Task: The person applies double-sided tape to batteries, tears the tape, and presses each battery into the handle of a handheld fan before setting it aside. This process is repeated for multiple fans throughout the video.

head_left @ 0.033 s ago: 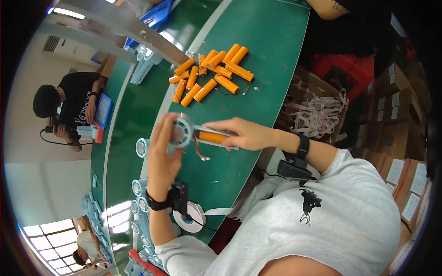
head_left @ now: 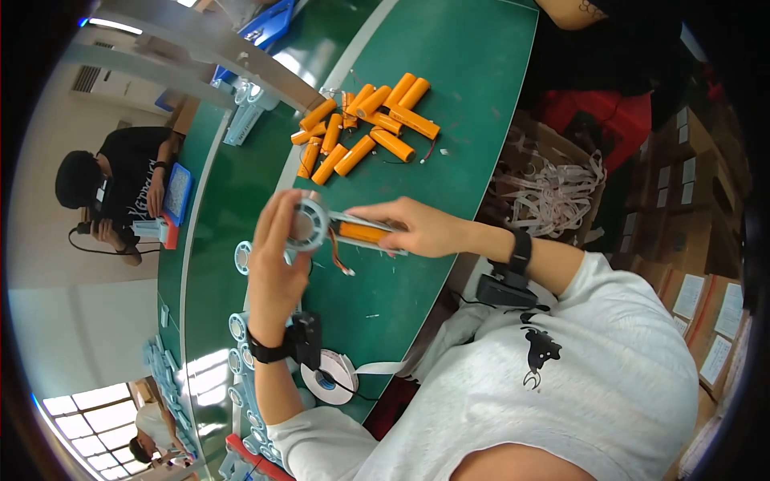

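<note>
Cell lies pinched in the right hand, long axis pointing left toward the tape roll — gripped by the left hand; roll touches its left end.

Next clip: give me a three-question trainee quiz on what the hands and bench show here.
1. True or false: the left hand holds a tape roll.
2. What does the right hand hold?
A. scissors
B. an orange cell
C. a screwdriver
3. Fill in: the loose pile of cells lies on the ____ bench, farther from the person than the hands.

Key: 1 true; 2 B; 3 green.
</note>
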### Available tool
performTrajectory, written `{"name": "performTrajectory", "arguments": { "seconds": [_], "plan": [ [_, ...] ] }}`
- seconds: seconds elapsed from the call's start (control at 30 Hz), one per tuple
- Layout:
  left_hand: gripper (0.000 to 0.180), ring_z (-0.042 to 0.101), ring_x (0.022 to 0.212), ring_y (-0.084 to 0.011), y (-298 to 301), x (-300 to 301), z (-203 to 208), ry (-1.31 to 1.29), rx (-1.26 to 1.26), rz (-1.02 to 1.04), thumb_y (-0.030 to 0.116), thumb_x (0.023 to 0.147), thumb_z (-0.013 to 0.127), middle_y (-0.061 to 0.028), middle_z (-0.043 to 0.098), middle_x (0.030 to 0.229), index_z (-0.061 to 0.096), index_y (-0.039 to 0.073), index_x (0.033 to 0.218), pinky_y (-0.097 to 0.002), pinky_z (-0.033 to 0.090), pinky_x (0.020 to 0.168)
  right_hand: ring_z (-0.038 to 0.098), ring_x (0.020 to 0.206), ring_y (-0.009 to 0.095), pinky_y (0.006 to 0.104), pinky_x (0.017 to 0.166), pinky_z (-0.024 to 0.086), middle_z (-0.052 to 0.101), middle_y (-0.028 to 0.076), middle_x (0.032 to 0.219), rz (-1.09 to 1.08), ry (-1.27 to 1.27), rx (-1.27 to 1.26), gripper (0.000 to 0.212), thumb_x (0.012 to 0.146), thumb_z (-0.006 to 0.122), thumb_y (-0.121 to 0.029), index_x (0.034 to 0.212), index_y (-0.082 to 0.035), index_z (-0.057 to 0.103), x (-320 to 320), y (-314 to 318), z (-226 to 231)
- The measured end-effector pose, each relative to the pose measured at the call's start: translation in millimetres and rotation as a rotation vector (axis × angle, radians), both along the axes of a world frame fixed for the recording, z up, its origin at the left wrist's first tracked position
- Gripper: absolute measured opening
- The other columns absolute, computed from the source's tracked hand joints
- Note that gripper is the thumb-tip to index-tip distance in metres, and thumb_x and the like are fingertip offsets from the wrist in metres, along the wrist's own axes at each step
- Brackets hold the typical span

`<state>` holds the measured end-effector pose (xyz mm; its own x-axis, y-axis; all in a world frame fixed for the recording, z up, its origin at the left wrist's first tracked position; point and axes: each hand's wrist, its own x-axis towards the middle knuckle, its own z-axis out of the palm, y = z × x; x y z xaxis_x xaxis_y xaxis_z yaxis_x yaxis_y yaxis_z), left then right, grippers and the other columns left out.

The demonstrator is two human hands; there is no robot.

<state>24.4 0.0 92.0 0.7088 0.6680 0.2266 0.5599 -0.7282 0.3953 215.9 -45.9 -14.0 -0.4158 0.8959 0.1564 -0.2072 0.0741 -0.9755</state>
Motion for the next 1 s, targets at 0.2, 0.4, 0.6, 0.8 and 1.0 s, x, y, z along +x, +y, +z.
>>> {"name": "performTrajectory", "arguments": {
  "seconds": [0.2,0.4,0.6,0.8,1.0],
  "plan": [
    [0.067,0.047,0.114,-0.0309,80,-16,23,0.006,0.142,-0.011,-0.011,0.061,0.064,-0.0157,0.047,0.124,0.045,0.004,0.123,-0.0344,0.04,0.091,0.053,0.061,0.008,0.0248,0.055,0.045,0.06,0.006,0.077,-0.321,0.023,0.256,0.048,0.073,0.051,0.006,0.121,-0.003,0.052,-34,81,7],
    [0.063,0.039,0.119,-0.0339,157,-60,57,-0.001,0.451,0.229,0.01,0.066,0.071,-0.0216,0.045,0.123,0.045,-0.002,0.122,-0.038,0.033,0.098,0.053,0.042,0.016,0.0274,0.04,0.042,0.053,0.009,0.052,-0.276,-0.202,-0.092,0.026,0.073,0.051,-0.01,0.093,0.003,0.061,-118,229,46],
    [0.063,0.038,0.118,-0.0359,237,-7,27,0.037,0.363,0.207,0.022,0.071,0.07,-0.0238,0.045,0.123,0.043,-0.006,0.121,-0.0378,0.033,0.097,0.06,0.084,0.034,0.0475,0.071,0.045,0.061,0.022,0.089,-0.593,-0.633,0.25,0.03,0.077,0.058,-0.025,0.091,0.002,0.06,-163,276,-13],
    [0.078,0.038,0.118,-0.0361,367,28,-46,0.376,0.25,0.406,0.032,0.065,0.075,-0.0235,0.044,0.124,0.04,-0.009,0.122,-0.0421,0.033,0.097,0.051,0.097,0.037,0.0474,0.081,0.038,0.058,0.019,0.096,-0.613,-1.235,1.153,0.033,0.072,0.054,-0.021,0.096,0.002,0.057,-108,201,-8],
    [0.073,0.04,0.117,-0.0346,496,-42,-149,0.253,0.307,0.515,0.043,0.067,0.067,-0.0199,0.042,0.126,0.046,-0.005,0.117,-0.0566,0.028,0.095,0.055,0.096,0.024,0.0352,0.08,0.044,0.058,0.012,0.095,0.194,-0.656,0.714,0.016,0.075,0.056,-0.009,0.09,-0.003,0.058,12,45,27]
  ]
}}
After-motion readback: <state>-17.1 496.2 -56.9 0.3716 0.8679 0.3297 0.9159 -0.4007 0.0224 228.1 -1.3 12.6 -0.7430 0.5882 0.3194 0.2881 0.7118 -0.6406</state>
